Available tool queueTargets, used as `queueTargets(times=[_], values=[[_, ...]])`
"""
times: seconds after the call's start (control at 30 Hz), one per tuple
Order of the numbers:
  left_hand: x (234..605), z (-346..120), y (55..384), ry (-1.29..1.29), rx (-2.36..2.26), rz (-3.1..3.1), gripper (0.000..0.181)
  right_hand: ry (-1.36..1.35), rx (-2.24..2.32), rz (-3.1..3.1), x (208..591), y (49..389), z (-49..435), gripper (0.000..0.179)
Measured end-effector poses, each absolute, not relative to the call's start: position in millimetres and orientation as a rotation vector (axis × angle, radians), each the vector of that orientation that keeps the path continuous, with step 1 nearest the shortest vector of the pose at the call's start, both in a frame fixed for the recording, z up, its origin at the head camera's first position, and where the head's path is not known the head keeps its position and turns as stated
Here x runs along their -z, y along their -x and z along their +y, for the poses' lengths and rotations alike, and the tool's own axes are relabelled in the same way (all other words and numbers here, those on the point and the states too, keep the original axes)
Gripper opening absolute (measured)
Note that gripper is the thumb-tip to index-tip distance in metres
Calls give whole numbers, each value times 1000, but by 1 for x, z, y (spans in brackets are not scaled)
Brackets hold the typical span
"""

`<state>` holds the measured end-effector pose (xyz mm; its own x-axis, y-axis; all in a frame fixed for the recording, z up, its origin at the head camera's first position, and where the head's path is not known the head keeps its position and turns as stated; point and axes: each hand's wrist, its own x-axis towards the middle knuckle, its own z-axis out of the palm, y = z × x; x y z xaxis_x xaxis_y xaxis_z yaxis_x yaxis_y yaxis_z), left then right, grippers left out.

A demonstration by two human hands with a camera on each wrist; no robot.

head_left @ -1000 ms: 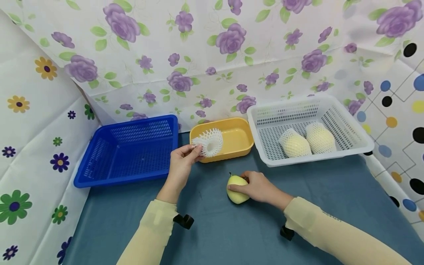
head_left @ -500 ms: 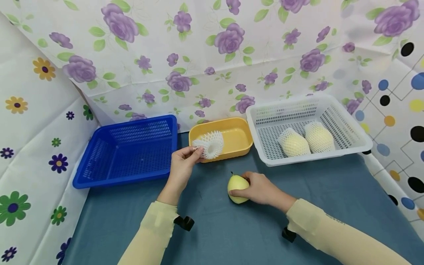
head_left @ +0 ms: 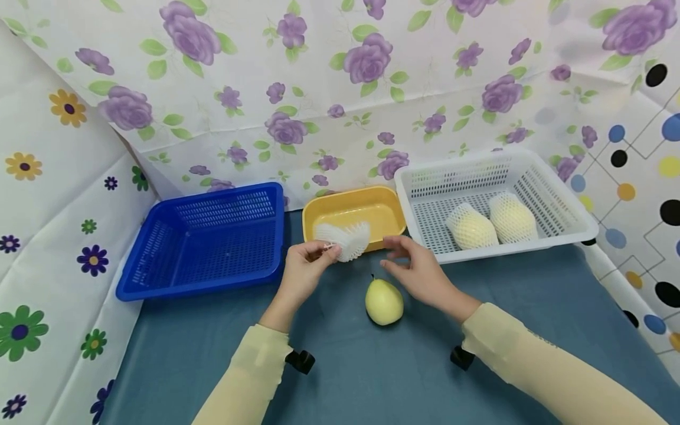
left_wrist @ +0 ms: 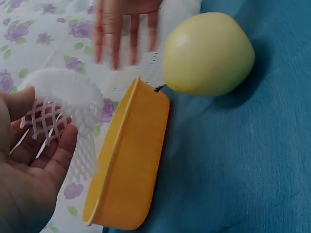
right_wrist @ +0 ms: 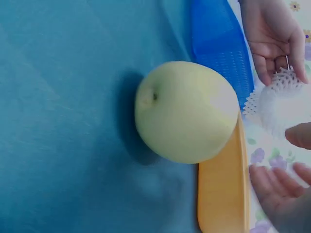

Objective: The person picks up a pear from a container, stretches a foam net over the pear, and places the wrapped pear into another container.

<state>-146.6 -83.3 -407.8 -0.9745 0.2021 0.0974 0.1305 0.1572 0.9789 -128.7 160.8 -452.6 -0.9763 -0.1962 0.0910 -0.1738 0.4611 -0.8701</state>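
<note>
My left hand pinches a white foam fruit net by its edge, in front of the yellow tray. In the left wrist view the thumb and fingers grip the mesh of the foam net. A pale green-yellow pear rests on the blue cloth, its stem toward the tray. My right hand is raised just beyond and right of the pear, fingers apart and holding nothing. The right wrist view shows the pear large, with the right-hand fingers spread near the net.
At the left stands a blue basket. A white basket at the back right holds two pears in foam nets. Flowered sheets hang behind, with patterned sheets at both sides. Blue cloth covers the table.
My right hand has let go of the pear and moved up toward the net. The left hand has shifted slightly right with the net, which has turned. The pear stays on the cloth.
</note>
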Motion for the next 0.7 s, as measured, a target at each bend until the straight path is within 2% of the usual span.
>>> queueTargets(times=[0.13, 0.2, 0.33, 0.7], values=[[411, -81, 143, -512, -1808, 2432, 14, 610, 1691, 2702, 454, 136, 155, 67], [412, -79, 140, -575, -1708, 2459, 15, 716, 1657, 2732, 456, 138, 153, 69], [416, -75, 137, -638, -1565, 2494, 15, 806, 1532, 2814, 461, 138, 152, 54], [459, -71, 151, -716, -1490, 2565, 8, 678, 1535, 2783, 473, 137, 157, 21]])
